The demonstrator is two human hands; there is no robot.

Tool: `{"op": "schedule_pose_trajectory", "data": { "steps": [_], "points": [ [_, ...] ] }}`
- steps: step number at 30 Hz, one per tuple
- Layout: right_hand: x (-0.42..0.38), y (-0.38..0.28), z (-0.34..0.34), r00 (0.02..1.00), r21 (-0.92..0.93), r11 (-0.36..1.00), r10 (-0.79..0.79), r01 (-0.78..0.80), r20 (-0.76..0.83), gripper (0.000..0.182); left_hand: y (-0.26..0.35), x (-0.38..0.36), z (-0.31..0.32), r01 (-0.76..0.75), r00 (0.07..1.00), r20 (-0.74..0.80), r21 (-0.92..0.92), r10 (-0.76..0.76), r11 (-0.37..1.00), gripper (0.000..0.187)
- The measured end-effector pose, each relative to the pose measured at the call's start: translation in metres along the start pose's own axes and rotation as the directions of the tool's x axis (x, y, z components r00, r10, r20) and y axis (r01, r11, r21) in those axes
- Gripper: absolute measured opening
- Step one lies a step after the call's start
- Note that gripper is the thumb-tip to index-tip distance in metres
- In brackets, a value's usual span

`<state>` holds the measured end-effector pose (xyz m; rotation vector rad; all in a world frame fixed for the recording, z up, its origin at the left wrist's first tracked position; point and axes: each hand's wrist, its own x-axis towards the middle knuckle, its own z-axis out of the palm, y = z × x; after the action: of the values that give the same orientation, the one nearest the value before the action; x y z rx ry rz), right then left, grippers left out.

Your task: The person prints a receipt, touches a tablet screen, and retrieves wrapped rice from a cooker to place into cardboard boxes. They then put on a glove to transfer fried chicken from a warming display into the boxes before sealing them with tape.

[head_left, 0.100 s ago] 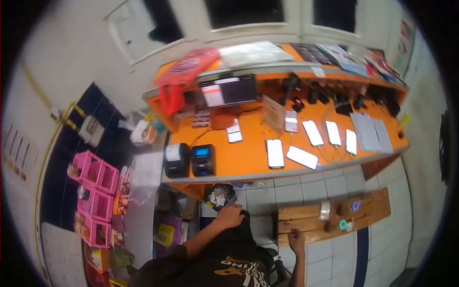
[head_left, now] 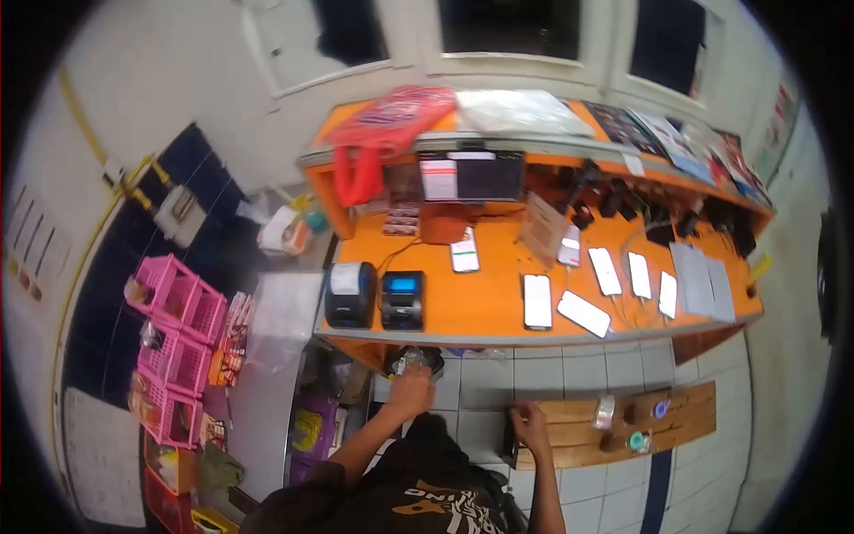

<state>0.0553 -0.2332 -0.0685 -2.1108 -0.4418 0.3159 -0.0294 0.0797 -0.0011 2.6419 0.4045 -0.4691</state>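
My left hand (head_left: 411, 392) is above my lap, just below the black waste bin (head_left: 434, 360) under the counter. Its fingers are blurred, and whether it touches the bin or its contents cannot be told. My right hand (head_left: 531, 424) is at the left end of the wooden bench (head_left: 569, 436), near a dark upright edge. Its fingers look bent, but blur hides whether they grip anything. Beyond both hands is the orange counter (head_left: 485, 307), with several lit phones, including one phone (head_left: 537, 301) near the front edge.
Two small black printers (head_left: 402, 300) stand at the counter's left front, with a monitor (head_left: 471, 176) behind. Pink baskets (head_left: 178, 356) line the left side beside a metal worktop (head_left: 267, 400). Small containers, one with a green lid (head_left: 637, 440), sit on the bench.
The view has shifted, so the counter appears farther right. My right hand has risen and moved left to the bench end. My left hand has moved slightly left, towards the bin.
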Motion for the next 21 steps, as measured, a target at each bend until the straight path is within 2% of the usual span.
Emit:
{"op": "schedule_pose_trajectory", "data": {
  "steps": [1, 2, 3, 5, 6, 7, 8, 10, 11, 13, 14, 16, 18, 20, 21],
  "points": [
    [0.028, -0.040, 0.015, 0.995, -0.070, 0.993, -0.097, 0.100, 0.038, 0.022, -0.021, -0.005, -0.011, 0.023, 0.981, -0.192, -0.021, -0.027, 1.000, 0.057],
    [0.067, -0.067, 0.051, 0.982, -0.026, 0.982, -0.186, 0.187, 0.040, 0.021, -0.049, -0.006, -0.031, 0.049, 0.921, -0.386, -0.022, -0.054, 0.999, 0.056],
    [0.109, -0.096, 0.088, 0.961, 0.022, 0.961, -0.276, 0.275, 0.029, 0.021, -0.077, -0.003, -0.054, 0.056, 0.911, -0.408, -0.027, -0.062, 0.998, 0.056],
    [0.173, -0.171, 0.134, 0.926, 0.114, 0.928, -0.365, 0.354, 0.099, 0.020, -0.122, -0.002, -0.076, 0.047, 0.773, -0.632, -0.036, -0.059, 0.998, 0.058],
    [0.204, -0.205, 0.153, 0.905, 0.008, 0.919, -0.389, 0.394, 0.174, 0.019, -0.141, -0.001, -0.083, 0.054, 0.778, -0.623, -0.055, -0.077, 0.997, 0.058],
    [0.224, -0.249, 0.170, 0.919, -0.007, 0.934, -0.351, 0.358, 0.180, 0.019, -0.155, 0.004, -0.093, 0.025, 0.745, -0.665, -0.039, -0.044, 0.999, 0.059],
    [0.251, -0.265, 0.197, 0.921, -0.006, 0.942, -0.325, 0.334, 0.212, 0.025, -0.167, 0.004, -0.099, 0.000, 0.715, -0.699, -0.020, -0.014, 1.000, 0.061],
    [0.295, -0.287, 0.249, 0.862, 0.019, 0.868, -0.494, 0.496, 0.111, 0.031, -0.183, 0.002, -0.106, -0.010, 0.728, -0.685, 0.010, 0.014, 1.000, 0.063],
    [0.313, -0.295, 0.272, 0.858, 0.025, 0.864, -0.502, 0.502, 0.114, 0.031, -0.191, 0.007, -0.106, -0.013, 0.750, -0.661, 0.007, 0.015, 1.000, 0.067],
    [0.349, -0.309, 0.309, 0.901, -0.251, 0.867, -0.399, 0.431, 0.170, 0.040, -0.201, 0.012, -0.108, -0.017, 0.790, -0.613, -0.015, 0.004, 1.000, 0.074],
    [0.367, -0.316, 0.324, 0.893, -0.244, 0.860, -0.416, 0.448, 0.172, 0.040, -0.204, 0.016, -0.112, -0.006, 0.780, -0.626, -0.012, -0.003, 1.000, 0.074],
    [0.390, -0.313, 0.351, 0.950, -0.288, 0.938, -0.104, 0.192, 0.294, 0.050, -0.208, 0.019, -0.105, 0.005, 0.836, -0.549, 0.027, 0.011, 1.000, 0.076],
    [0.402, -0.318, 0.365, 0.927, -0.274, 0.932, -0.133, 0.238, 0.352, 0.055, -0.212, 0.021, -0.098, -0.008, 0.821, -0.571, -0.009, 0.001, 1.000, 0.077],
    [0.400, -0.329, 0.369, 0.916, -0.027, 0.975, -0.199, 0.222, 0.349, 0.058, -0.214, 0.022, -0.095, 0.000, 0.816, -0.577, 0.043, 0.024, 0.999, 0.076],
    [0.392, -0.338, 0.367, 0.914, -0.026, 0.975, -0.198, 0.222, 0.355, 0.058, -0.214, 0.022, -0.094, 0.007, 0.827, -0.562, 0.035, 0.014, 0.999, 0.077]
  ]
}}
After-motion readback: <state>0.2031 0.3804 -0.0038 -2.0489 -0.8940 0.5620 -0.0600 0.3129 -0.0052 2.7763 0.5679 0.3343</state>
